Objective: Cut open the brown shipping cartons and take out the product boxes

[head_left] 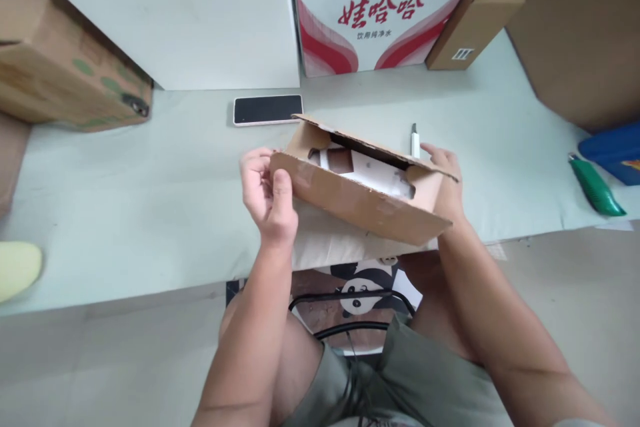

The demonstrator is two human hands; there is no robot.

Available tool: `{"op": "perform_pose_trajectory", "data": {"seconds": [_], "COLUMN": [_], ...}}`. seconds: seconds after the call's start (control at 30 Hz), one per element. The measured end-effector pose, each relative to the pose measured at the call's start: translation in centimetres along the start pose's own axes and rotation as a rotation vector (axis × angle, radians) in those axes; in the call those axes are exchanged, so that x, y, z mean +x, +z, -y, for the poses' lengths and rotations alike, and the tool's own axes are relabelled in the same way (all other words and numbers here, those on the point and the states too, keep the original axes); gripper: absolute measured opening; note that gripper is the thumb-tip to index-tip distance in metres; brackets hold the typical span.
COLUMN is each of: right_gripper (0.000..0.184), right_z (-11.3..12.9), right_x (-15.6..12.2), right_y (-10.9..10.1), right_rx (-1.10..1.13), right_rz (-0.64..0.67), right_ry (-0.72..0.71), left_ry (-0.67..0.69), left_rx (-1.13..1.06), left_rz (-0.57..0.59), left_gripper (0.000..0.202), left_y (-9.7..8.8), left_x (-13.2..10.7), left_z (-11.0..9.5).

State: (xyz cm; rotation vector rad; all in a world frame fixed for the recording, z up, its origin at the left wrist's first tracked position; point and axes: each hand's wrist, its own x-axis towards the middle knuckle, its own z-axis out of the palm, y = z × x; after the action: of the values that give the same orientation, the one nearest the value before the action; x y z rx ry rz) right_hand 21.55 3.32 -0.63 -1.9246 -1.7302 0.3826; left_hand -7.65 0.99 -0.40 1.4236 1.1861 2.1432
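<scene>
A small brown cardboard box [360, 207] is held up over the near part of the table, tilted, with its long top side open. White and brown contents [373, 170] show inside; their kind is not clear. My left hand [270, 193] grips the box's left end, thumb against the front panel and fingers curled behind the corner. At the right end, my right hand [447, 170] holds the box, its palm partly hidden by the cardboard and some fingertips showing past the back edge. A white-handled cutter [415, 142] lies just behind the box, near my right fingertips.
Behind the box lies a phone [269, 109] on the pale table cover [165, 200]. A white-and-red carton [380, 33], a white panel [200, 13] and cardboard boxes [75, 67] line the back. To the right is a green-handled tool [596, 185] beside a blue item [613, 150].
</scene>
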Motion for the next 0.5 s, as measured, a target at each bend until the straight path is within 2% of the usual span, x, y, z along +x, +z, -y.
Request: {"op": "perform_pose_trajectory", "data": {"seconds": [0.07, 0.13, 0.2, 0.27, 0.33, 0.43, 0.5], "right_gripper": [0.041, 0.021, 0.022, 0.031, 0.031, 0.017, 0.026], "right_z": [0.7, 1.6, 2.4, 2.9, 3.0, 2.9, 2.7], "right_x": [-0.6, -1.6, -2.6, -3.1, -3.2, -2.8, -2.8], "right_y": [-0.7, -1.4, -2.1, -2.6, -3.2, -4.0, -4.3], "right_rx": [0.181, 0.366, 0.435, 0.458, 0.504, 0.516, 0.463], "right_rz": [-0.177, -0.324, -0.358, -0.319, -0.26, -0.15, -0.075], "right_ry": [0.026, -0.015, -0.105, -0.219, -0.412, -0.743, -0.836], "left_ry": [0.047, 0.066, 0.011, -0.075, -0.113, -0.062, -0.05], "left_rx": [-0.004, -0.053, -0.143, -0.209, -0.221, -0.167, -0.1], "left_rz": [-0.01, 0.002, 0.057, 0.139, 0.221, 0.315, 0.39], "left_gripper": [0.032, 0.038, 0.049, 0.057, 0.057, 0.045, 0.042], "left_y": [-0.1, -0.4, -0.6, -0.9, -1.3, -2.3, -3.2], "left_x": [0.2, 0.4, 0.5, 0.7, 0.8, 1.1, 1.3], "left_z": [-0.4, -1.2, -2.1, -2.8, -3.1, -2.8, -2.4]}}
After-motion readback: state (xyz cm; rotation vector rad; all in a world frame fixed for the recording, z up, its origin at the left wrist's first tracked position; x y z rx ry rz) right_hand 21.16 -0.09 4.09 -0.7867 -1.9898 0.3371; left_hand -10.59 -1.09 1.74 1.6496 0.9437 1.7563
